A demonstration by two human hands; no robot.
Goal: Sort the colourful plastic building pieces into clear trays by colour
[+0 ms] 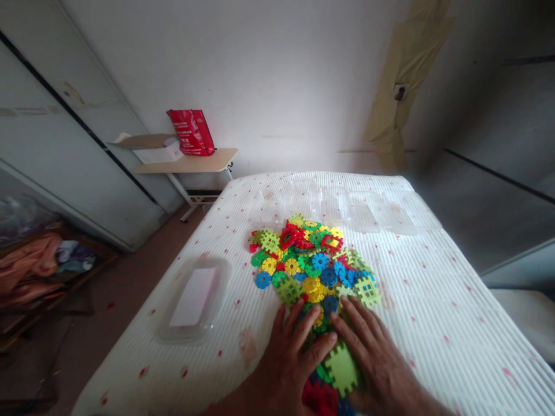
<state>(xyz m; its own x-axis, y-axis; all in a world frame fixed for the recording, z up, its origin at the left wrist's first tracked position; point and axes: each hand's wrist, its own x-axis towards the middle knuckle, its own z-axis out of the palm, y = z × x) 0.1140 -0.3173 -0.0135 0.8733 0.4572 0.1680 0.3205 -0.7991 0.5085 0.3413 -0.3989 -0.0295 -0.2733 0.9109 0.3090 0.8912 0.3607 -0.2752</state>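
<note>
Plastic containers (333,203) beyond colourful pieces (319,262), red bag (191,133) on side table (208,162), hands (287,355) spread loosely on the pieces

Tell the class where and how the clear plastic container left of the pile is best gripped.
Probably take the clear container by its long left rim, coming in low from the left with the left hand: it lies flat, its long side faces that way, and the colourful pile sits off its right.

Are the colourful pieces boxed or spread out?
Spread out: colourful pieces lie loose on the white cover, some between left hand and right hand.
</note>
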